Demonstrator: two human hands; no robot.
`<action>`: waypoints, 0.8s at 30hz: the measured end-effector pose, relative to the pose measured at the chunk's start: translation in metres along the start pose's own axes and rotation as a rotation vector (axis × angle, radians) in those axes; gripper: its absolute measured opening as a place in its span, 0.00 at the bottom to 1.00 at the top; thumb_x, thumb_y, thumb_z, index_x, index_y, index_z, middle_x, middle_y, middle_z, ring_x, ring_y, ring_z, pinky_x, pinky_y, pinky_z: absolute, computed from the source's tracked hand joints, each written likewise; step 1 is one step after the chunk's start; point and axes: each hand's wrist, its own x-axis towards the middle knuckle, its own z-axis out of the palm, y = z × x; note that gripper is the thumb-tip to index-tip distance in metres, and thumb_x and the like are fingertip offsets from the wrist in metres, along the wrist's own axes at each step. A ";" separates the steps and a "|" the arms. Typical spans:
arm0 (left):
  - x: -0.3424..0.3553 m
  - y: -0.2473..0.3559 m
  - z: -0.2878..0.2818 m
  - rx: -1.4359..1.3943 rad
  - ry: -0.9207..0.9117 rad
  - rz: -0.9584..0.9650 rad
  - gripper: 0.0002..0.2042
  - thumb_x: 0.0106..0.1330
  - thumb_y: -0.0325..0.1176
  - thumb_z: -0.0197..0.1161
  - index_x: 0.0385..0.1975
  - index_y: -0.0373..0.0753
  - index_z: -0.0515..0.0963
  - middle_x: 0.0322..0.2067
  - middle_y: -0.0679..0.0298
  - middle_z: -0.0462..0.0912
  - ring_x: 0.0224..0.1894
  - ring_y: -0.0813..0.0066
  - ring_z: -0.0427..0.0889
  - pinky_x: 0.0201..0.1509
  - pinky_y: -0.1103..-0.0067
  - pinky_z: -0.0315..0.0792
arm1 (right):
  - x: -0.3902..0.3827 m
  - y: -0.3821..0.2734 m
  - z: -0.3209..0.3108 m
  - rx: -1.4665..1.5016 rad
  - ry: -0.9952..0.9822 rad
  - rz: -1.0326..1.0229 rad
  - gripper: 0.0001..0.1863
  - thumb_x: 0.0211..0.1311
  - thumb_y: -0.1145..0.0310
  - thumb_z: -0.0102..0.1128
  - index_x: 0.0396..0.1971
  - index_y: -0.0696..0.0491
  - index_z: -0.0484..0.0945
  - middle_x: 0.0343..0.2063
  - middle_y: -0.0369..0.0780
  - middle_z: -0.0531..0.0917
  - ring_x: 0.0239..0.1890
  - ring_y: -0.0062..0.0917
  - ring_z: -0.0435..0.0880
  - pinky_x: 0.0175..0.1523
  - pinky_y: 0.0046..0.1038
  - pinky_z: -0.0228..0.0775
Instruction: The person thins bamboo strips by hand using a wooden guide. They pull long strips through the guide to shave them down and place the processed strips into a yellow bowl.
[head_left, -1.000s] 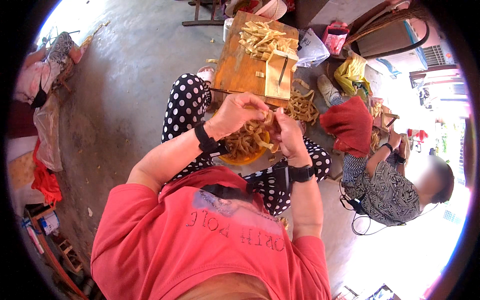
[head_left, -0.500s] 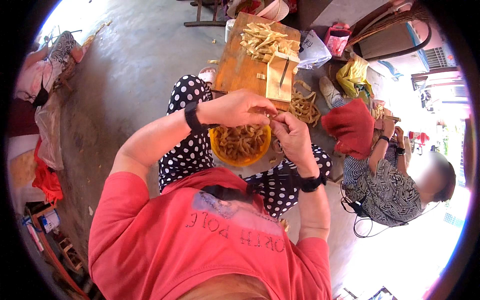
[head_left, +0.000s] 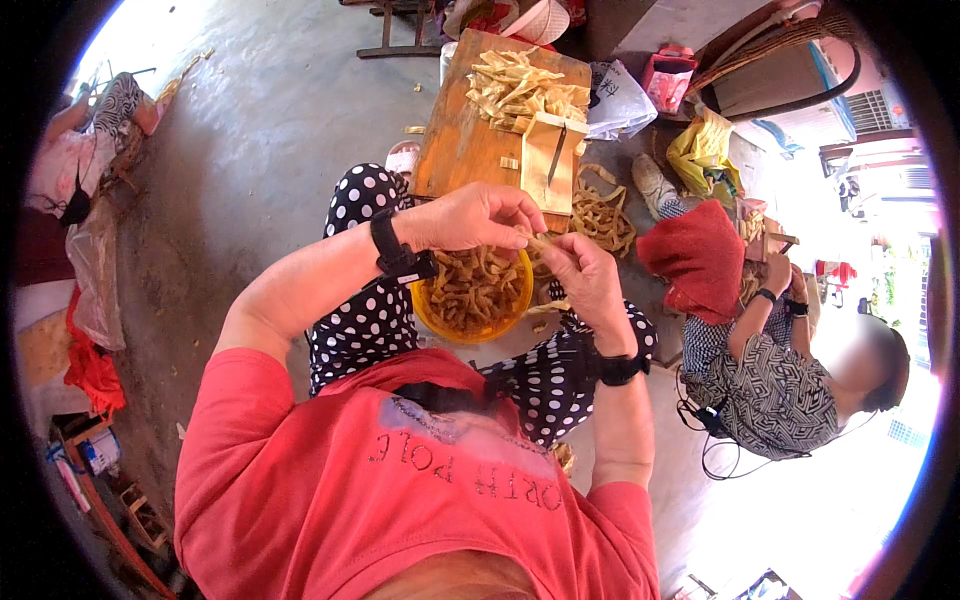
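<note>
1. A yellow bowl (head_left: 478, 336) sits just below the fingers as seen from above, nearly filled with brown curled pieces (head_left: 468, 290).
2. A white plastic bag (head_left: 620, 100) and a yellow bag (head_left: 703, 150) lie beyond the fingers to the right; their contents are too unclear to tell.
3. The left hand (head_left: 468, 218) comes in from the left, wrist bent, back of the hand upward, its fingers curled in a pinch.
4. The right hand (head_left: 592, 280) reaches up from below, its thumb and forefinger drawn together toward the left hand's fingertips.
5. A thin pale strip (head_left: 539, 242) lies between the two sets of fingertips, pinched at both ends with hardly any gap.
6. Ahead of the fingers, the desk (head_left: 447, 140) carries a heap of pale strips (head_left: 515, 85) and a wooden board (head_left: 540, 150) with a dark blade (head_left: 557, 155).
7. Loose brown strips (head_left: 605, 220) lie just beyond the right fingers, beside the desk.
</note>
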 end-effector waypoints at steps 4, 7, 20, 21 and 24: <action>0.005 0.007 -0.004 -0.088 0.008 -0.084 0.04 0.54 0.25 0.55 0.28 0.34 0.73 0.24 0.68 0.74 0.25 0.83 0.74 0.30 0.88 0.68 | 0.012 0.012 -0.008 -0.031 -0.074 -0.061 0.08 0.53 0.69 0.54 0.25 0.60 0.73 0.17 0.31 0.72 0.21 0.11 0.65 0.25 0.15 0.59; 0.017 -0.003 -0.014 -0.104 0.010 -0.136 0.03 0.52 0.24 0.55 0.26 0.33 0.73 0.23 0.67 0.75 0.24 0.81 0.74 0.30 0.87 0.69 | 0.021 0.022 -0.016 0.059 -0.093 0.038 0.08 0.53 0.69 0.54 0.25 0.60 0.73 0.17 0.30 0.71 0.21 0.11 0.65 0.26 0.15 0.59; 0.059 -0.022 -0.044 -0.295 0.275 -0.157 0.02 0.54 0.26 0.55 0.26 0.37 0.71 0.23 0.67 0.74 0.22 0.81 0.73 0.29 0.86 0.69 | 0.088 0.043 -0.044 -0.037 -0.004 -0.066 0.06 0.53 0.72 0.51 0.27 0.60 0.70 0.18 0.32 0.72 0.21 0.12 0.67 0.26 0.16 0.60; 0.060 -0.023 -0.046 -0.292 0.296 -0.159 0.02 0.54 0.27 0.54 0.27 0.37 0.71 0.23 0.67 0.74 0.22 0.81 0.73 0.29 0.86 0.69 | 0.092 0.043 -0.044 -0.028 -0.006 -0.064 0.06 0.53 0.72 0.51 0.27 0.60 0.70 0.19 0.33 0.73 0.22 0.13 0.68 0.27 0.16 0.61; 0.063 -0.023 -0.050 -0.323 0.314 -0.125 0.03 0.54 0.27 0.55 0.27 0.37 0.71 0.23 0.67 0.74 0.23 0.81 0.73 0.29 0.86 0.69 | 0.102 0.045 -0.046 -0.011 -0.004 -0.077 0.05 0.53 0.73 0.51 0.28 0.59 0.70 0.20 0.33 0.73 0.23 0.11 0.68 0.28 0.15 0.61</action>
